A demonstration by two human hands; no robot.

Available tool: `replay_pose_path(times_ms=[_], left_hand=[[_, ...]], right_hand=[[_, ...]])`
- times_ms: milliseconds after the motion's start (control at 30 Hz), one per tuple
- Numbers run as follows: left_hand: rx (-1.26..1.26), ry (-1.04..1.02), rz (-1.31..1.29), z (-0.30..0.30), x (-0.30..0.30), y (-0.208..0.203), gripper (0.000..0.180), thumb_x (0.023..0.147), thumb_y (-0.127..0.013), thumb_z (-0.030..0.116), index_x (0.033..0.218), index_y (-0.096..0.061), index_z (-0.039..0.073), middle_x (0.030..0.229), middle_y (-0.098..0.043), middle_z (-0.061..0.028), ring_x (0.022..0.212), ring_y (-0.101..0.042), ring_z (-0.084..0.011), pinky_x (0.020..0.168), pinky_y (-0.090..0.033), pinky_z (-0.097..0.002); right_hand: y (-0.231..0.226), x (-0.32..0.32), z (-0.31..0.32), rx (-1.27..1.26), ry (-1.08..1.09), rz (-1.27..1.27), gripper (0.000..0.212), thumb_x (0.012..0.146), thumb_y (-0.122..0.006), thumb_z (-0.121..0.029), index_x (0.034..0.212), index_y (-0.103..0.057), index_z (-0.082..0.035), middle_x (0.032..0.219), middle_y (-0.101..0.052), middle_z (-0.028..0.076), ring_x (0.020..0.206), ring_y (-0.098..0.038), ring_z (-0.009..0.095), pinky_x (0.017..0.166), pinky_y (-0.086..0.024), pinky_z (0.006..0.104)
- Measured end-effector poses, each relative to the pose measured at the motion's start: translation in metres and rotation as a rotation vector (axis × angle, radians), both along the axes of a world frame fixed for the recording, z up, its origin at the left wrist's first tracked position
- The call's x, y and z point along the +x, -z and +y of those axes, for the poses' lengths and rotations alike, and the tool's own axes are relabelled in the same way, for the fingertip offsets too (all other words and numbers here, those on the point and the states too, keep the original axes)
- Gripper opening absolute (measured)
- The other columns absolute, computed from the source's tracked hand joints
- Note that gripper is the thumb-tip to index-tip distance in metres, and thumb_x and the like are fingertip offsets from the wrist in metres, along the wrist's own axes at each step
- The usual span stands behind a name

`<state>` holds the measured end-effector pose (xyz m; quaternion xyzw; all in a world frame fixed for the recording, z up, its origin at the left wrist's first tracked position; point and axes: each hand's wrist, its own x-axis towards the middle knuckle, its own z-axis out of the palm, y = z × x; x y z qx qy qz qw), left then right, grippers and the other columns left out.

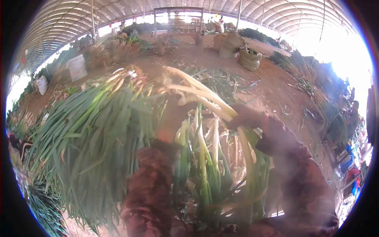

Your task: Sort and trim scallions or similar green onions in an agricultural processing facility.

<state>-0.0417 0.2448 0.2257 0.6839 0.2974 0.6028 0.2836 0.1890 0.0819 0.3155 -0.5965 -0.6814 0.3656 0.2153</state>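
Several long green onions [205, 93] stretch across the middle, their pale root ends up and to the left. My right hand [246, 116] is closed around their stalks, and green leaves hang below it towards me. Under the root ends is my left hand [173, 112], blurred, at or against the pale stalks; its fingers are too smeared to read. Between my forearms lie more green onions [205, 162], leaves towards me. To the left is a big heap of green onions [94, 122] with its white ends at the far side.
White sacks [77, 67] stand on the brown dirt floor [272, 89] at the far left. Bulging woven sacks [231, 45] and a wooden frame [179, 25] stand further back. Another onion pile [323, 87] runs along the right. Loose leaves litter the ground.
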Motion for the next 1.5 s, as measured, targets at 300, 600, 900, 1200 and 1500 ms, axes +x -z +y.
replay_pose_path(times_ms=[300,600,900,1200,1500], left_hand=[[0.514,-0.654,0.789,0.144,-0.149,-0.019,0.02,0.084,-0.063,0.023,0.095,-0.071,0.009,0.084,-0.07,-0.0114,0.071,-0.067,-0.0241,0.061,-0.052,-0.0351],[-0.217,0.353,0.031,-0.007,-0.092,-0.001,0.037,0.097,-0.057,0.041,0.104,-0.069,0.007,0.078,-0.061,0.0036,0.065,-0.054,-0.0071,0.054,-0.044,-0.0254],[-0.282,0.4,0.115,-0.094,-0.006,0.049,0.032,0.095,-0.06,0.036,0.102,-0.068,0.006,0.079,-0.062,0.0019,0.068,-0.058,-0.0104,0.055,-0.047,-0.027],[-0.473,0.298,0.141,-0.069,-0.046,0.09,0.027,0.093,-0.063,0.031,0.1,-0.066,0.005,0.08,-0.064,0.0002,0.071,-0.061,-0.0138,0.056,-0.051,-0.0286],[0.256,0.187,1.186,-0.058,-0.046,0.024,0.021,0.09,-0.056,0.019,0.092,-0.068,0.003,0.081,-0.069,-0.0151,0.075,-0.068,-0.0273,0.065,-0.054,-0.0407]], right_hand=[[-0.033,0.019,-0.011,0.055,0.099,-0.167,0.047,0.074,-0.078,-0.019,0.114,-0.062,-0.002,0.091,-0.067,0.005,0.078,-0.061,0.012,0.071,-0.052,0.0306],[-0.051,0.091,-0.021,0.125,0.115,-0.264,0.054,0.071,-0.08,-0.018,0.121,-0.062,-0.007,0.102,-0.067,0.009,0.093,-0.062,0.019,0.085,-0.049,0.0336],[-0.004,0.055,-0.049,0.272,-0.088,-0.197,0.057,0.07,-0.08,-0.017,0.123,-0.062,-0.007,0.103,-0.066,0.011,0.098,-0.063,0.022,0.091,-0.049,0.0342],[-0.001,-0.016,-0.108,0.051,-0.077,-0.145,0.039,0.076,-0.073,-0.018,0.111,-0.062,-0.006,0.086,-0.066,0.006,0.077,-0.063,0.014,0.067,-0.051,0.0323],[0.002,0.068,-0.155,0.16,0.202,0.066,0.063,0.082,-0.07,-0.01,0.142,-0.051,-0.008,0.123,-0.06,0.012,0.11,-0.056,0.017,0.093,-0.046,0.0357]])
